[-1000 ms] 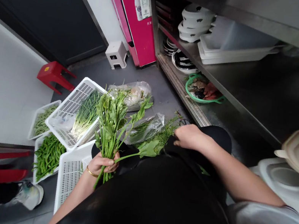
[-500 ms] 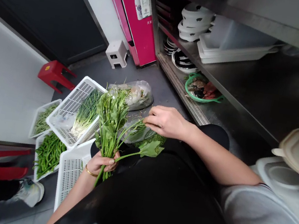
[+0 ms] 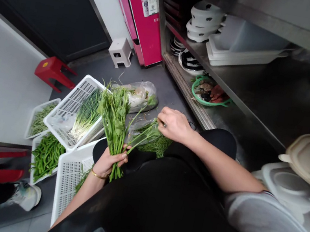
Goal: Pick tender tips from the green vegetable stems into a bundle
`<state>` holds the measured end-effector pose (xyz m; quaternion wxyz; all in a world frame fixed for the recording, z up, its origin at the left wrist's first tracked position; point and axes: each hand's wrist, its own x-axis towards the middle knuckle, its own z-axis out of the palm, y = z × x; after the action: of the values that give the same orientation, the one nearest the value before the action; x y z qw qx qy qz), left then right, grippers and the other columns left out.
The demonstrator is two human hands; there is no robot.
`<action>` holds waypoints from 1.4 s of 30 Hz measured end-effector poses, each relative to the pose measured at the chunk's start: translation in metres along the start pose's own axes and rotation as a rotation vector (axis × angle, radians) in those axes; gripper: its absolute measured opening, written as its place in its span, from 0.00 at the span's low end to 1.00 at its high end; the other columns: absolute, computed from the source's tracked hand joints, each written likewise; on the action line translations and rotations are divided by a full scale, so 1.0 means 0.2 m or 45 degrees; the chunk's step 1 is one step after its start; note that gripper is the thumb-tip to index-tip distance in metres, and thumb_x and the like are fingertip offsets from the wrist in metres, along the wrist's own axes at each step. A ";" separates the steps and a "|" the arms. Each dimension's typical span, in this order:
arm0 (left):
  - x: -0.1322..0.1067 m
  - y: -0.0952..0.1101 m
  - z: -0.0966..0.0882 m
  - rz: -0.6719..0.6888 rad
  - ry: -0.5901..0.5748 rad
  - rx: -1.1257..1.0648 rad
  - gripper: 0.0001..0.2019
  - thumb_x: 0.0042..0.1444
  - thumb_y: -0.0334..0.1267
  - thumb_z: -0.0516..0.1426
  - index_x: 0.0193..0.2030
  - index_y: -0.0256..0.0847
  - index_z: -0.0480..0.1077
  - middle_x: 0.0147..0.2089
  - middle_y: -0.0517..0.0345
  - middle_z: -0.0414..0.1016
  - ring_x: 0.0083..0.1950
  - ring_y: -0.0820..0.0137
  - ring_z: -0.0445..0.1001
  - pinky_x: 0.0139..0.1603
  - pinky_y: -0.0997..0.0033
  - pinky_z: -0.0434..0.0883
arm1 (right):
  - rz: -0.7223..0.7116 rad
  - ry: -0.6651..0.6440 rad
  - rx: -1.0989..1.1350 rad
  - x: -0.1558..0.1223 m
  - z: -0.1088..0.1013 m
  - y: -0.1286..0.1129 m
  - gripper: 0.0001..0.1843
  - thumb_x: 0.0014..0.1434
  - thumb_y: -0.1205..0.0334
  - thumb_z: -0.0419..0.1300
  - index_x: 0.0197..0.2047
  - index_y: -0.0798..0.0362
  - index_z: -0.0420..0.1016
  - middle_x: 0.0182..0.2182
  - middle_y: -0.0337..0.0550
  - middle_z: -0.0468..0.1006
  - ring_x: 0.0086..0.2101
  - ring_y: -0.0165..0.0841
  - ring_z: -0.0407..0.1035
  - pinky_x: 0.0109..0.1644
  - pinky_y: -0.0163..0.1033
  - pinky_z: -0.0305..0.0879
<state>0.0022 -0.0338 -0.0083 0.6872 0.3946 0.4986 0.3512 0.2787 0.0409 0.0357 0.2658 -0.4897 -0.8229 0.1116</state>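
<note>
My left hand (image 3: 109, 162) is wrapped round the stems of a bunch of leafy greens (image 3: 114, 115) held upright above my lap. My right hand (image 3: 174, 124) is closed in a pinch on the top of one green stalk (image 3: 143, 136) that leans out of the bunch to the right. Below that hand lies a pile of fine green trimmings (image 3: 157, 145) beside a clear plastic bag (image 3: 140, 127) on the floor.
White slotted baskets hold spring onions (image 3: 87, 110), green chillies (image 3: 46, 155) and green beans (image 3: 38, 121); another white basket (image 3: 72, 177) stands near my knee. A bag of scraps (image 3: 139, 95), red stools (image 3: 50, 69), a steel shelf with trays and bowls (image 3: 230, 45), and another person's shoe (image 3: 25, 195).
My right hand came from the trimmings at the right over to the bunch and pinched a stalk. The large leaf that stuck out to the right is gone from the bunch.
</note>
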 end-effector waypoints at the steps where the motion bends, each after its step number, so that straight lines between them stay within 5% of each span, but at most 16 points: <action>1: 0.00 -0.01 0.01 0.011 0.002 -0.037 0.17 0.44 0.31 0.63 0.43 0.33 0.69 0.22 0.62 0.67 0.16 0.80 0.59 0.18 0.78 0.54 | 0.073 0.059 0.131 0.01 0.02 0.02 0.05 0.49 0.69 0.53 0.27 0.56 0.70 0.32 0.45 0.71 0.32 0.32 0.65 0.37 0.36 0.57; 5: 0.01 -0.02 0.00 0.041 -0.054 -0.189 0.16 0.45 0.31 0.62 0.43 0.33 0.70 0.20 0.65 0.63 0.16 0.82 0.58 0.17 0.79 0.54 | 0.287 0.216 0.911 0.00 -0.02 0.13 0.07 0.52 0.66 0.51 0.27 0.57 0.68 0.26 0.41 0.71 0.28 0.29 0.67 0.34 0.34 0.61; 8: 0.01 -0.02 0.00 0.066 -0.051 -0.215 0.16 0.45 0.30 0.62 0.43 0.34 0.70 0.21 0.66 0.62 0.17 0.81 0.60 0.18 0.78 0.56 | 0.122 -0.331 1.271 -0.03 -0.11 0.12 0.12 0.56 0.59 0.52 0.30 0.58 0.72 0.22 0.39 0.72 0.22 0.26 0.66 0.29 0.32 0.60; 10: 0.03 -0.01 0.01 0.084 -0.028 -0.213 0.17 0.44 0.29 0.63 0.43 0.35 0.70 0.22 0.65 0.63 0.17 0.80 0.61 0.19 0.77 0.58 | -0.014 -0.712 1.192 -0.03 -0.12 0.03 0.14 0.55 0.54 0.56 0.32 0.58 0.74 0.22 0.38 0.72 0.20 0.24 0.64 0.26 0.31 0.58; 11: 0.05 -0.01 0.03 0.094 -0.011 -0.200 0.17 0.43 0.29 0.64 0.42 0.35 0.70 0.22 0.65 0.64 0.18 0.80 0.62 0.19 0.77 0.59 | -0.024 -0.755 1.091 -0.01 -0.10 -0.04 0.15 0.53 0.53 0.58 0.34 0.57 0.75 0.22 0.38 0.73 0.19 0.23 0.63 0.26 0.30 0.57; 15: 0.10 0.00 0.10 0.106 0.035 -0.073 0.09 0.40 0.30 0.65 0.29 0.33 0.70 0.21 0.61 0.68 0.19 0.77 0.65 0.21 0.76 0.62 | 0.164 -0.342 0.764 0.13 0.12 -0.28 0.16 0.47 0.54 0.63 0.35 0.58 0.74 0.21 0.36 0.71 0.22 0.24 0.61 0.27 0.30 0.54; 20: 0.06 0.00 0.12 0.127 -0.067 -0.246 0.11 0.41 0.34 0.65 0.31 0.32 0.70 0.25 0.55 0.72 0.22 0.74 0.68 0.24 0.73 0.65 | 0.262 -0.470 1.280 0.15 0.26 -0.28 0.12 0.49 0.57 0.60 0.30 0.58 0.71 0.19 0.35 0.70 0.18 0.23 0.62 0.22 0.30 0.59; 29: 0.07 0.00 0.16 0.146 0.046 -0.270 0.11 0.43 0.31 0.64 0.34 0.33 0.70 0.23 0.58 0.71 0.20 0.76 0.66 0.21 0.75 0.64 | 0.419 -0.448 1.495 0.05 0.26 -0.18 0.17 0.46 0.54 0.63 0.34 0.59 0.71 0.18 0.35 0.69 0.17 0.24 0.63 0.20 0.29 0.61; 37: 0.05 0.07 0.17 0.148 -0.026 -0.111 0.08 0.43 0.31 0.64 0.33 0.31 0.73 0.26 0.55 0.73 0.24 0.75 0.69 0.25 0.76 0.66 | -0.033 -0.281 0.841 -0.02 0.04 -0.15 0.10 0.50 0.60 0.60 0.35 0.58 0.73 0.21 0.36 0.70 0.23 0.24 0.63 0.28 0.29 0.58; 40: 0.04 0.08 0.18 0.189 0.014 -0.101 0.08 0.43 0.31 0.64 0.32 0.32 0.73 0.27 0.56 0.73 0.22 0.77 0.67 0.23 0.77 0.64 | 0.022 -0.287 0.930 -0.06 -0.03 -0.09 0.12 0.54 0.58 0.57 0.37 0.58 0.73 0.22 0.36 0.71 0.21 0.24 0.63 0.26 0.29 0.58; 42: 0.05 0.08 0.19 0.190 0.075 -0.104 0.09 0.41 0.31 0.64 0.31 0.32 0.73 0.30 0.55 0.74 0.22 0.78 0.66 0.23 0.77 0.64 | 0.132 -0.138 0.945 -0.07 -0.04 -0.08 0.13 0.57 0.57 0.54 0.35 0.58 0.73 0.23 0.38 0.72 0.21 0.24 0.64 0.26 0.30 0.59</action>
<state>0.0404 -0.0259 0.0100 0.6598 0.3918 0.4730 0.4329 0.2771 0.0200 0.0447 0.3751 -0.3946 -0.7134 0.4411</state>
